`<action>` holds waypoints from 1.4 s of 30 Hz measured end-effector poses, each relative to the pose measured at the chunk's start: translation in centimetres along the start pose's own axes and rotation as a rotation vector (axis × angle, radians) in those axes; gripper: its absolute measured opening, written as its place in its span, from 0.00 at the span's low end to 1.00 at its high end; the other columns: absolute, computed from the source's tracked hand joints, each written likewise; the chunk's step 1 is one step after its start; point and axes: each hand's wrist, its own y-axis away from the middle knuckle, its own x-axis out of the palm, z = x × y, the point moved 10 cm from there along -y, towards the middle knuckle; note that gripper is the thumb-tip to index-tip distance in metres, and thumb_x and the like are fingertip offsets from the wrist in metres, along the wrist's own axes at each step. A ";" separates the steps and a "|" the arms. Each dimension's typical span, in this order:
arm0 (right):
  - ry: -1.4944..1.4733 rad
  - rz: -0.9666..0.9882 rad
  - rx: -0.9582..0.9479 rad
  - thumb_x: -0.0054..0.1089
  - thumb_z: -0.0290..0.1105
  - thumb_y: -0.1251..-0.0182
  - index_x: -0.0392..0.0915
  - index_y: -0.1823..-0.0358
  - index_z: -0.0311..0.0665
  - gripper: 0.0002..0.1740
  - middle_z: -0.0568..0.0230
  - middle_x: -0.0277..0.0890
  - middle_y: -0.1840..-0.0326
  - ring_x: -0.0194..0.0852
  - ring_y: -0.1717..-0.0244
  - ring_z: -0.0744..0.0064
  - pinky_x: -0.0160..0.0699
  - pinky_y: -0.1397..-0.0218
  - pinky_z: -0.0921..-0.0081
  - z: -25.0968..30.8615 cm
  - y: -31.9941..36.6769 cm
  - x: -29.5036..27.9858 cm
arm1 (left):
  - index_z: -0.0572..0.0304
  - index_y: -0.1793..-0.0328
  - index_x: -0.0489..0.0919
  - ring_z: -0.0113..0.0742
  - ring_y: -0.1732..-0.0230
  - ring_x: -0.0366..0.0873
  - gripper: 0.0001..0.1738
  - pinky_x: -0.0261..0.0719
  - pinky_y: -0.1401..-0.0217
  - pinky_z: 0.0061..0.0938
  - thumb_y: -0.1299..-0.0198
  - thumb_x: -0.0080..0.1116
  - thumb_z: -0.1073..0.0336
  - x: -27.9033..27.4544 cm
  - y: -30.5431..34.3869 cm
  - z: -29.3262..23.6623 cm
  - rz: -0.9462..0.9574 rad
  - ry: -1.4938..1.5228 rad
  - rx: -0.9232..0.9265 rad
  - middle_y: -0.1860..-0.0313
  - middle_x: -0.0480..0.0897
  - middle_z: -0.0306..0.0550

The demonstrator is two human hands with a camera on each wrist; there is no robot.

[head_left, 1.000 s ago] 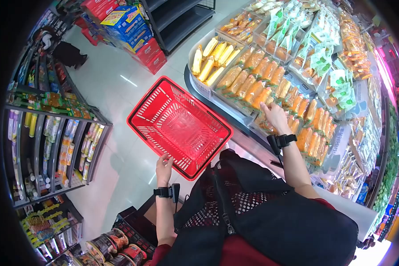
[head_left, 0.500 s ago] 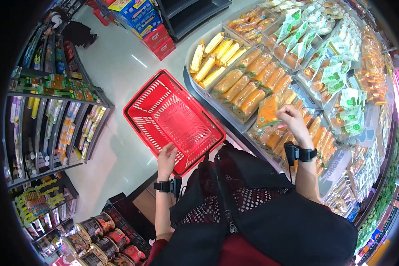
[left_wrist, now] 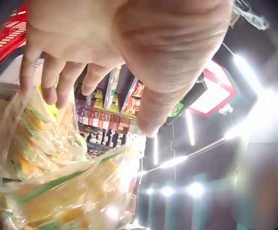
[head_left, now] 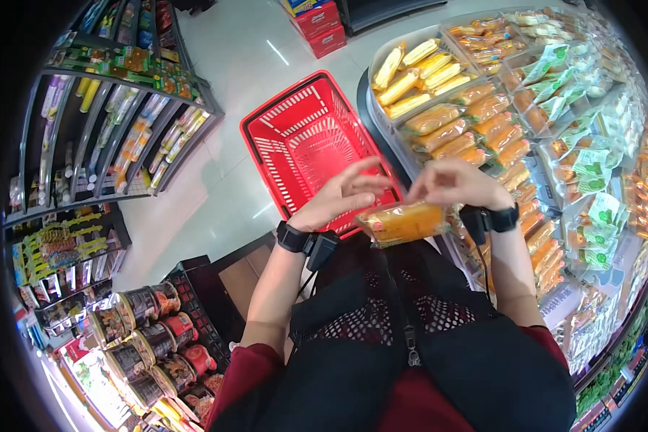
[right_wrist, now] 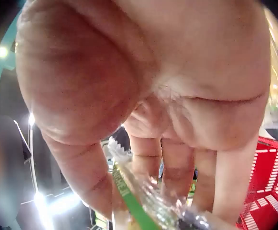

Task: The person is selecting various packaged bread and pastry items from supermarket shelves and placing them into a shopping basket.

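Observation:
A clear-wrapped golden bread (head_left: 408,222) hangs in front of my body, its long side level, close to the near end of the red shopping basket (head_left: 250,140). With thumb and fingers my right hand (head_left: 457,186) pinches the top of its wrapper. In the right wrist view the crinkled wrapper edge with a green strip (right_wrist: 134,199) comes out between thumb and fingers. My left hand (head_left: 338,198) reaches over the basket's near part, fingers spread, beside the bread's left end. In the left wrist view the palm faces the wrapped bread (left_wrist: 72,196), with the fingers loosely extended.
Right of the basket stands a curved display with trays of wrapped breads (head_left: 497,133) and yellow-packed rolls (head_left: 417,72). Shelves of tube-shaped packs (head_left: 137,137) stand left. Tubs (head_left: 151,338) are stacked at lower left, and red boxes (head_left: 324,36) at the back.
My right hand has lifted the bread out of the display and brought it left, in front of my body. My left hand has moved right, toward it. The head view has shifted.

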 end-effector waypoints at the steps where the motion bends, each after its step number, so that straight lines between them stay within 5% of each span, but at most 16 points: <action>1: 0.011 0.027 -0.070 0.59 0.29 0.40 0.68 0.73 0.37 0.09 0.62 0.79 0.60 0.72 0.63 0.82 0.70 0.56 0.81 0.5 -0.8 1.0 | 0.58 0.27 0.52 0.40 0.37 0.68 0.45 0.64 0.35 0.33 0.44 0.62 0.50 0.0 0.8 -0.5 -0.011 0.015 -0.005 0.36 0.69 0.53; 3: -0.055 0.024 0.057 0.59 0.28 0.38 0.67 0.72 0.37 0.09 0.59 0.79 0.59 0.74 0.56 0.76 0.71 0.54 0.79 -2.0 -3.5 1.8 | 0.59 0.28 0.55 0.37 0.38 0.68 0.37 0.71 0.41 0.31 0.40 0.59 0.59 -0.3 2.9 2.2 0.084 0.145 -0.194 0.39 0.71 0.50; 7: -0.024 -0.012 0.110 0.58 0.28 0.38 0.68 0.71 0.37 0.08 0.61 0.78 0.59 0.74 0.57 0.78 0.71 0.55 0.81 -6.6 -7.5 3.8 | 0.61 0.32 0.62 0.34 0.45 0.74 0.33 0.78 0.50 0.28 0.43 0.62 0.66 -2.7 4.4 4.1 0.002 -0.024 -0.017 0.42 0.73 0.50; 9: 0.100 -0.119 -0.079 0.59 0.31 0.39 0.72 0.67 0.35 0.08 0.67 0.78 0.67 0.72 0.69 0.86 0.72 0.69 0.84 -7.0 -9.3 3.7 | 0.64 0.36 0.67 0.30 0.49 0.76 0.31 0.79 0.53 0.24 0.45 0.64 0.66 -5.7 4.8 6.9 -0.142 -0.171 -0.202 0.45 0.75 0.48; 10: 0.068 -0.162 0.151 0.60 0.32 0.39 0.73 0.63 0.34 0.09 0.67 0.78 0.67 0.74 0.66 0.83 0.73 0.62 0.82 -8.2 -9.3 3.7 | 0.64 0.40 0.71 0.26 0.58 0.80 0.26 0.81 0.62 0.20 0.45 0.63 0.68 -7.1 4.9 7.7 -0.183 -0.227 -0.220 0.52 0.79 0.46; 11: 0.066 -0.166 0.155 0.60 0.32 0.39 0.73 0.63 0.34 0.09 0.67 0.78 0.67 0.74 0.66 0.83 0.73 0.62 0.82 -8.9 -9.4 4.0 | 0.64 0.40 0.71 0.26 0.58 0.80 0.26 0.81 0.62 0.20 0.45 0.63 0.68 -8.2 4.7 8.7 -0.178 -0.224 -0.222 0.52 0.79 0.46; 13: 0.153 -0.542 -0.058 0.59 0.32 0.38 0.74 0.58 0.34 0.11 0.67 0.77 0.66 0.74 0.64 0.81 0.73 0.57 0.81 -8.0 -8.0 1.1 | 0.61 0.43 0.74 0.23 0.66 0.80 0.22 0.80 0.69 0.19 0.44 0.63 0.68 -11.3 4.5 9.4 -0.295 -0.493 -0.214 0.60 0.81 0.45; 14: 0.179 -0.589 -0.021 0.59 0.32 0.38 0.74 0.55 0.34 0.12 0.66 0.77 0.64 0.75 0.64 0.80 0.74 0.57 0.82 -8.0 -6.8 0.4 | 0.59 0.46 0.76 0.24 0.70 0.80 0.19 0.79 0.73 0.20 0.45 0.63 0.68 -12.5 4.7 9.6 -0.368 -0.416 -0.254 0.64 0.82 0.46; 17: 0.076 -0.659 0.060 0.56 0.29 0.35 0.74 0.56 0.32 0.10 0.67 0.77 0.65 0.74 0.65 0.82 0.73 0.59 0.83 -8.7 -2.8 -0.6 | 0.61 0.48 0.77 0.29 0.67 0.82 0.20 0.80 0.67 0.24 0.49 0.66 0.67 -18.1 4.6 13.1 -0.582 -0.747 -0.188 0.64 0.83 0.49; 18: 0.075 -0.670 0.068 0.56 0.29 0.35 0.74 0.56 0.32 0.10 0.67 0.77 0.65 0.74 0.65 0.82 0.73 0.59 0.83 -9.0 -1.3 -0.6 | 0.58 0.52 0.79 0.46 0.55 0.80 0.22 0.76 0.50 0.35 0.55 0.68 0.61 -18.9 4.4 12.7 -0.641 -0.877 -0.210 0.58 0.82 0.51; 21: 0.122 -0.752 0.127 0.55 0.28 0.35 0.75 0.58 0.31 0.08 0.69 0.77 0.66 0.73 0.65 0.83 0.72 0.60 0.85 -10.4 3.0 -0.1 | 0.58 0.53 0.80 0.47 0.56 0.81 0.21 0.77 0.51 0.36 0.55 0.68 0.61 -21.6 3.5 17.7 -0.725 -0.950 -0.243 0.58 0.82 0.52; 26: 0.018 -0.922 0.269 0.53 0.26 0.34 0.75 0.59 0.30 0.06 0.70 0.76 0.66 0.72 0.64 0.85 0.71 0.60 0.86 -12.5 7.6 1.8 | 0.58 0.51 0.79 0.43 0.56 0.81 0.22 0.77 0.51 0.33 0.54 0.68 0.62 -25.0 0.1 27.6 -0.661 -0.852 -0.452 0.58 0.83 0.51; 35: -0.005 -1.144 0.506 0.53 0.26 0.33 0.75 0.58 0.30 0.07 0.70 0.76 0.65 0.73 0.64 0.85 0.72 0.59 0.86 -11.3 14.0 3.6 | 0.59 0.49 0.79 0.43 0.51 0.80 0.23 0.76 0.49 0.32 0.53 0.67 0.63 -22.9 -9.5 36.3 -0.451 -0.620 -0.362 0.55 0.82 0.53; 37: -0.025 -1.154 0.500 0.53 0.27 0.33 0.75 0.59 0.29 0.08 0.69 0.76 0.65 0.74 0.62 0.83 0.74 0.57 0.84 -11.1 14.4 4.3 | 0.58 0.48 0.78 0.48 0.49 0.78 0.21 0.75 0.47 0.36 0.48 0.62 0.59 -26.1 -9.4 41.7 -0.477 -0.739 -0.541 0.53 0.81 0.54; 39: -0.029 -1.173 0.507 0.53 0.27 0.33 0.75 0.59 0.30 0.08 0.68 0.76 0.65 0.75 0.62 0.82 0.74 0.57 0.84 -11.2 15.2 4.1 | 0.57 0.49 0.78 0.52 0.48 0.77 0.19 0.74 0.46 0.41 0.46 0.56 0.58 -24.6 -9.2 39.4 -0.429 -1.014 -0.681 0.53 0.81 0.56; 42: -0.020 -1.193 0.497 0.53 0.28 0.33 0.75 0.58 0.30 0.08 0.68 0.77 0.64 0.75 0.62 0.82 0.75 0.56 0.83 -11.1 15.4 3.2 | 0.55 0.42 0.72 0.52 0.39 0.70 0.24 0.68 0.41 0.46 0.46 0.56 0.58 -25.7 -11.6 43.7 -0.338 -1.018 -0.765 0.42 0.75 0.54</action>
